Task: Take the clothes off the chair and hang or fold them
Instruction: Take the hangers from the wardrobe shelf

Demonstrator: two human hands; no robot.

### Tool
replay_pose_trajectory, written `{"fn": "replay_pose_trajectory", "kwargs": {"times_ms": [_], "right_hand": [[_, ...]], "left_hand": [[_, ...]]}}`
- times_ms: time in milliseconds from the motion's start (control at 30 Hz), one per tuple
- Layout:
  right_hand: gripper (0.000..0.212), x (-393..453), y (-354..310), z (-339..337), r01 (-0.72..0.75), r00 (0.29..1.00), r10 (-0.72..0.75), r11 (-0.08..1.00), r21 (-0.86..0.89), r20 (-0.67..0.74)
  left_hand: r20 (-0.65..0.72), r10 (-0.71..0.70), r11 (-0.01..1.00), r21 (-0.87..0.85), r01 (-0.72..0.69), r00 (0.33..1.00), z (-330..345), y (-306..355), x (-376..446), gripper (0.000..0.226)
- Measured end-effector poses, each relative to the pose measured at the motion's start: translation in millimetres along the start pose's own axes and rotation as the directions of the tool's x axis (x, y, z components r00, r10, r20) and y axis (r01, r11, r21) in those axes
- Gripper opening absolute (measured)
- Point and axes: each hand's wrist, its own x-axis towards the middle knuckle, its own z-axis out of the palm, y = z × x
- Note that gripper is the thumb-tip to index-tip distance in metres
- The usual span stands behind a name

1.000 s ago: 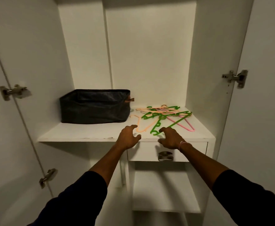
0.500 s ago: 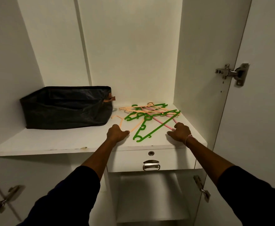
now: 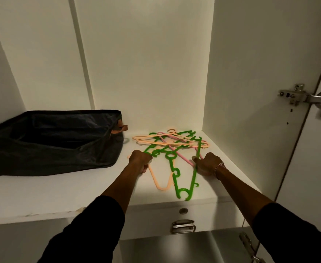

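On the white shelf [image 3: 41, 194] inside the open wardrobe lies a heap of plastic hangers [image 3: 172, 144], green, peach and pink, tangled across one another. The heap sits to the right of a dark fabric basket [image 3: 53, 143] and close to the wardrobe's right inner wall [image 3: 250, 92]. One green hanger [image 3: 194, 177] stretches out of the heap toward the front edge of the shelf, its hook almost at the edge; a peach hanger [image 3: 160, 184] lies just left of it, also pointing to the front. No clothes or chair show in this view.

The left hand [image 3: 139, 161] is curled at the left side of the heap, its fingers closed round the end of a green hanger where it meets the peach one. The right hand [image 3: 207, 165] is curled at the right side of the heap, gripping the long green hanger with a pink one just beside its fingers; a thin bracelet [image 3: 219, 167] circles that wrist. Both arms wear dark sleeves [image 3: 91, 230].

The basket stands on the left half of the shelf, its top open and slumped, with a small brown tab [image 3: 120, 129] on the end facing the hangers. Below the shelf, under the hangers, is a drawer [image 3: 152, 219] with a metal handle [image 3: 183, 226]. Right of the inner wall, a metal hinge [image 3: 300, 96] joins the open door [image 3: 319, 149]
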Motion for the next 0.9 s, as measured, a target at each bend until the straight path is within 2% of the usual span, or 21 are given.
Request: {"fn": "replay_pose_trajectory", "kwargs": {"times_ms": [200,333,467,567,733,900], "right_hand": [[0.075,20.3,-29.8,21.8,0.005,1.0,-0.005,0.996,-0.089,-0.004],[0.071,29.5,-43.8,37.1,-0.032,0.994,0.017,0.988,-0.148,-0.104],[0.067,40.7,-53.0,51.9,-0.007,0.979,-0.036,0.977,-0.211,-0.2],[0.063,52.8,-61.7,52.5,0.009,0.987,-0.034,0.987,-0.161,-0.158],[0.073,62.6,-73.0,52.5,-0.026,0.998,0.019,0.993,-0.118,-0.057],[0.044,73.8,-67.6,49.6,-0.111,0.989,0.117,0.992,0.068,-0.091]], "left_hand": [[0.002,-0.011,0.984,-0.177,0.011,1.0,11.3,5.0,31.3,0.016],[-0.013,-0.008,0.969,-0.246,0.004,1.0,14.0,1.4,45.4,0.021],[0.037,-0.008,0.954,-0.3,0.019,0.999,6.2,2.3,60.3,0.028],[0.106,-0.005,0.963,-0.268,0.034,0.994,3.3,8.8,64.8,0.035],[0.222,-0.018,0.984,-0.168,0.056,0.975,1.9,15.1,69.2,0.049],[0.329,-0.039,0.992,-0.099,0.076,0.943,-5.4,18.4,71.2,0.044]]}}
